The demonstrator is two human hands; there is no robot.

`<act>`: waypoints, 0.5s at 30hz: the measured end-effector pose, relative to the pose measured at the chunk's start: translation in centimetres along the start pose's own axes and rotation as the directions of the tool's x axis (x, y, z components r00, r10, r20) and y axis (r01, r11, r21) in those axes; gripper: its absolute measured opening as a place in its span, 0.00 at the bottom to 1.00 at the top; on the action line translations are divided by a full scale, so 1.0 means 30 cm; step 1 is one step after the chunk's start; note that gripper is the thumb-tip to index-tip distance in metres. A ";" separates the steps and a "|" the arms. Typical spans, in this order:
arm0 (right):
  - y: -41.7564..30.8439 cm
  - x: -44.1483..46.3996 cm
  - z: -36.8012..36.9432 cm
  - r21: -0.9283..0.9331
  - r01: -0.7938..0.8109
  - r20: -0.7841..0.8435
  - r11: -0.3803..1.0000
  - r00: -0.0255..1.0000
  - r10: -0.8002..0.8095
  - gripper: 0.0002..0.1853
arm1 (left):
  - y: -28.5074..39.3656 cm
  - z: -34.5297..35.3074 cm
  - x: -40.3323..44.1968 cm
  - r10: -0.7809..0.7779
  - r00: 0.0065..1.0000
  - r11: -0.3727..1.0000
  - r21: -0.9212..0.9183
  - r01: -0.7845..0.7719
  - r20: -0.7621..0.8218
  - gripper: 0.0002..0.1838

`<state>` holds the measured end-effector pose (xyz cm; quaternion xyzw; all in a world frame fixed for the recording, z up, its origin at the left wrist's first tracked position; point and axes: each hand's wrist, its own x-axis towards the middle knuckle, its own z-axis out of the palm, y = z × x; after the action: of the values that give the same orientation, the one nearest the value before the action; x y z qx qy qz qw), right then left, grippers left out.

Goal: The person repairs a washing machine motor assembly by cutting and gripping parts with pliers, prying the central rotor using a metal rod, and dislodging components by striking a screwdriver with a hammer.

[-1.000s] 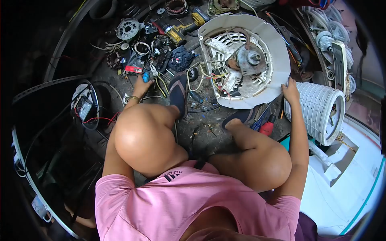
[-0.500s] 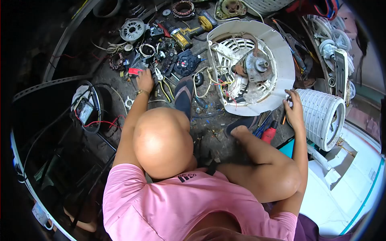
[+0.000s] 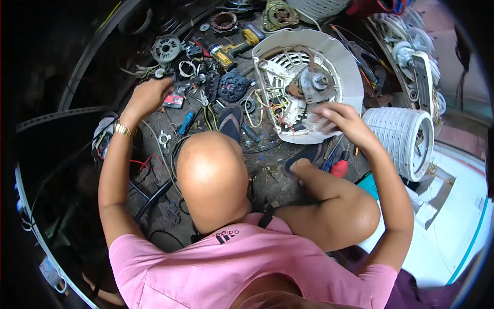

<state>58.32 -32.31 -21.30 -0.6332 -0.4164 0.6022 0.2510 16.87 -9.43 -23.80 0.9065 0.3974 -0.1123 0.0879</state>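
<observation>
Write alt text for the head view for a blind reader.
A person in a pink shirt has both hands over a cluttered floor: the blurred right hand at the near edge of a white housing, the left hand near a red packet. A yellow drill and a white drum lie nearby.

Passable at the centre of the frame, over the floor (image 3: 267, 181) between left leg (image 3: 212, 177) and right leg (image 3: 334, 203). Barred above by the white housing (image 3: 347, 67), at upper left by the drill (image 3: 224, 56), at right by the ribbed tub (image 3: 391, 138).
</observation>
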 end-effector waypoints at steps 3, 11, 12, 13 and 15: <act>-0.103 0.107 0.146 0.384 -0.164 0.216 0.909 0.973 0.084 0.33 | 0.261 -0.188 0.049 -0.068 0.979 0.998 0.007 0.070 -0.194 0.10; -0.167 0.131 0.182 0.892 0.091 -0.087 0.442 0.996 -0.030 0.21 | 0.711 -0.267 0.204 0.673 0.683 0.680 -0.126 -0.722 -0.283 0.23; -0.152 0.080 0.180 0.906 0.108 -0.110 0.410 0.994 -0.018 0.19 | 0.717 -0.248 0.230 0.751 0.610 0.580 -0.191 -0.792 -0.251 0.29; -0.114 0.059 0.155 0.909 0.072 -0.098 0.411 0.994 0.044 0.19 | 0.729 -0.215 0.237 0.781 0.570 0.483 -0.331 -0.811 -0.256 0.35; -0.079 0.016 0.071 0.871 0.060 -0.164 0.488 0.971 0.173 0.14 | 0.737 -0.187 0.266 0.805 0.493 0.258 -0.554 -0.792 -0.330 0.33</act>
<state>55.67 -31.06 -19.93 -0.4978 -0.0017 0.6602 0.5624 39.24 -17.23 -19.06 0.8877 -0.1034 0.0828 0.4410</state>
